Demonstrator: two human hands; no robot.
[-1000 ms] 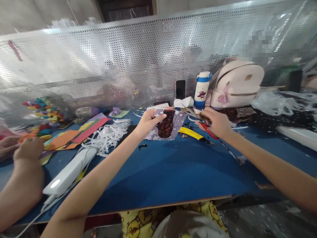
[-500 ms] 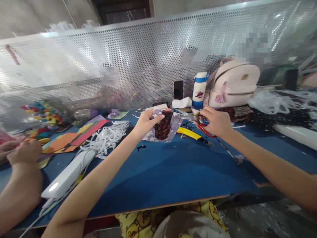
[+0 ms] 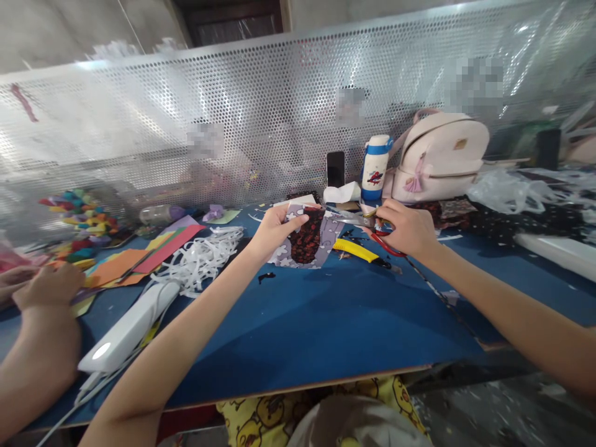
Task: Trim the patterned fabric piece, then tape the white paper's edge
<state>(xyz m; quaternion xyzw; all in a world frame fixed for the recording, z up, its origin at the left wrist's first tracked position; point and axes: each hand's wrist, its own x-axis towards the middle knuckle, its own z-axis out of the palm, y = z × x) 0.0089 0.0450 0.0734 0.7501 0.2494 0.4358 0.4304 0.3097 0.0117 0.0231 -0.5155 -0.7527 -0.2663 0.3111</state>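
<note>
My left hand (image 3: 274,231) pinches a piece of patterned paper (image 3: 311,239), lilac with white flowers and a dark red-and-black patch, and holds it tilted above the blue table (image 3: 321,323). My right hand (image 3: 406,230) grips red-handled scissors (image 3: 372,225). Their metal blades point left and meet the paper's upper right edge. A yellow-handled cutter (image 3: 361,251) lies on the table just under the two hands.
White paper strips (image 3: 202,257), coloured paper sheets (image 3: 139,254) and a white power bank (image 3: 128,329) lie at left. Another person's hands (image 3: 44,288) work at the far left. A phone (image 3: 335,167), bottle (image 3: 375,167) and pink backpack (image 3: 440,158) stand against the perforated screen.
The view shifted slightly. My right hand brought the scissors a little left, up to the paper's edge. My left hand keeps holding the paper in the same place.
</note>
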